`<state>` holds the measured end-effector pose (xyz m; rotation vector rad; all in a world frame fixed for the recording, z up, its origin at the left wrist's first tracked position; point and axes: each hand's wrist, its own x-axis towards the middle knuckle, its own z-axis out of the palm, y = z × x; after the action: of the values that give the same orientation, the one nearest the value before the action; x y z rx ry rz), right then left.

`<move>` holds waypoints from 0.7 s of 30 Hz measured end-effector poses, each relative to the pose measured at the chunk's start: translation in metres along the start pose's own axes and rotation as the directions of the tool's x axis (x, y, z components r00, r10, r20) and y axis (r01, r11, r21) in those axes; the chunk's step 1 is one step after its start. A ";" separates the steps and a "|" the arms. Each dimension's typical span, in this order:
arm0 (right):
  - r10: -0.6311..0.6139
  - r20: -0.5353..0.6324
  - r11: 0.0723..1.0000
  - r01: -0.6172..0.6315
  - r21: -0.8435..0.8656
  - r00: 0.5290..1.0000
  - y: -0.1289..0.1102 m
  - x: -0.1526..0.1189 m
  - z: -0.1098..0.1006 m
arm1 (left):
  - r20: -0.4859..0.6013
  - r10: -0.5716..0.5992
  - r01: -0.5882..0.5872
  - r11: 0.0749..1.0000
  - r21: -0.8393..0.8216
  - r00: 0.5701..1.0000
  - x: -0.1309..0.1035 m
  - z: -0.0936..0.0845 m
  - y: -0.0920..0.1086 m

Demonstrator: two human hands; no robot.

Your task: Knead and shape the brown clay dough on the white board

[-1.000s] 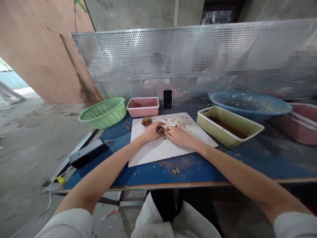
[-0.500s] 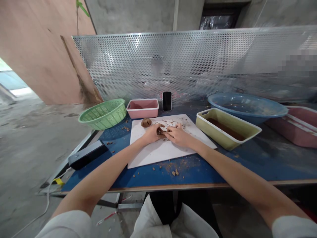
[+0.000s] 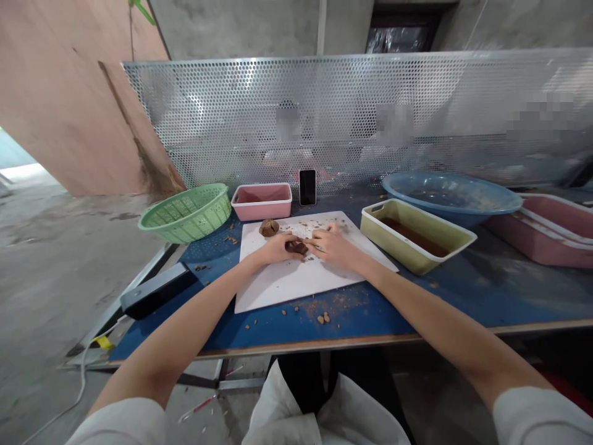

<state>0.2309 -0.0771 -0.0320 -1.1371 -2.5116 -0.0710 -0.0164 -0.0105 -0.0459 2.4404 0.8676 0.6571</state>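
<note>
My left hand (image 3: 278,248) is curled around a brown, clay-like lump (image 3: 296,248) held low over the white board (image 3: 269,289). Its fingers and thumb grip the lump from the left and hide part of it. Opposite, my right hand (image 3: 330,245) has its fingers bent and pressed together, the fingertips at the lump's right edge. What exactly lies between those fingertips is too small to make out. Another rounded, cracked brown lump (image 3: 269,228) rests on the board's far left part. Small brown crumbs lie scattered around both hands.
Behind the board stand a pink basin (image 3: 262,211) and an upright phone (image 3: 307,187). A green basket (image 3: 185,213) and a dark box (image 3: 157,290) are left. An olive tub (image 3: 398,247) with brown liquid, a blue basin (image 3: 451,194) and pink tubs (image 3: 546,235) stand right.
My left hand has turned slightly, so more of the brown lump shows. The right fingers stay at its edge. The whole view has shifted a little.
</note>
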 end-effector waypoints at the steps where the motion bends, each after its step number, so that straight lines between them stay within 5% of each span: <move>1: 0.031 -0.021 1.000 -0.031 0.007 0.999 0.001 -0.001 -0.001 | 0.024 0.001 -0.001 1.000 -0.006 1.000 -0.001 -0.002 -0.001; 21: 0.210 0.064 0.953 -0.219 0.211 0.976 0.006 0.012 0.016 | -0.046 0.051 -0.048 0.997 0.059 0.998 0.000 0.001 -0.003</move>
<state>0.2227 -0.0612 -0.0433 -1.3199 -2.3436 0.2809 -0.0178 -0.0084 -0.0483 2.5142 0.8576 0.7198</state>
